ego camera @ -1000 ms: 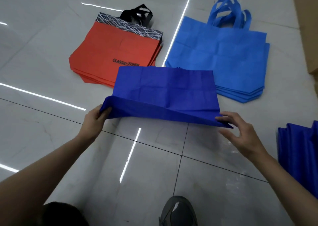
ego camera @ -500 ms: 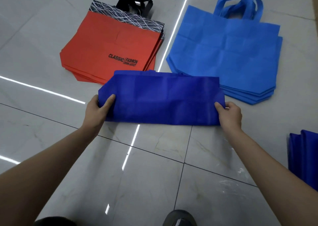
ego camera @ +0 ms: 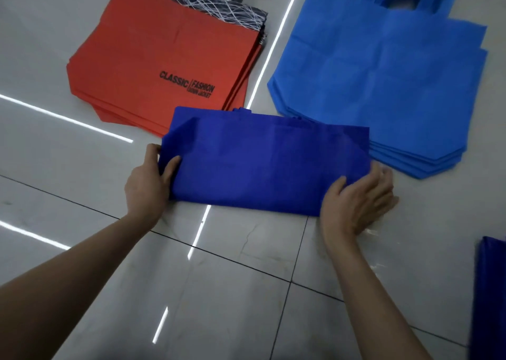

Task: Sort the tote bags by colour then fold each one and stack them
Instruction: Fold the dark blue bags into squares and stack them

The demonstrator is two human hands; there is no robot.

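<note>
**Dark blue tote bag folded flat on the floor, held at both ends**

A dark blue tote bag [ego camera: 262, 165] is laid on the floor [ego camera: 219, 291] as a long, low rectangle, folded once across its width. Its cloth is plain and matt, with a slanted crease at each far corner. A small strip of its handle is seen poking out at the far edge. Its far left part is laid over the near edge of the red stack [ego camera: 164, 66], and its far right corner over the near corner of the light blue stack [ego camera: 383, 80].

The bag's left end is gripped by the left hand [ego camera: 149, 180], thumb on top and fingers curled round the edge. The right hand [ego camera: 356, 198] is held open at the near right corner, thumb laid on the cloth, fingers spread almost straight past the bag's edge.

The right fingers are blurred, so their contact with the floor cannot be judged. The red stack's black-and-white patterned top band and the light blue stack's handles are cut off by the top of the view. A dark blue pile [ego camera: 490, 291] is cropped by the right edge. "CLASSIC | FASHION" can be read on the top red bag.

The floor is made of pale, glossy tiles with dark joints, and thin strips of light are reflected in it.
</note>
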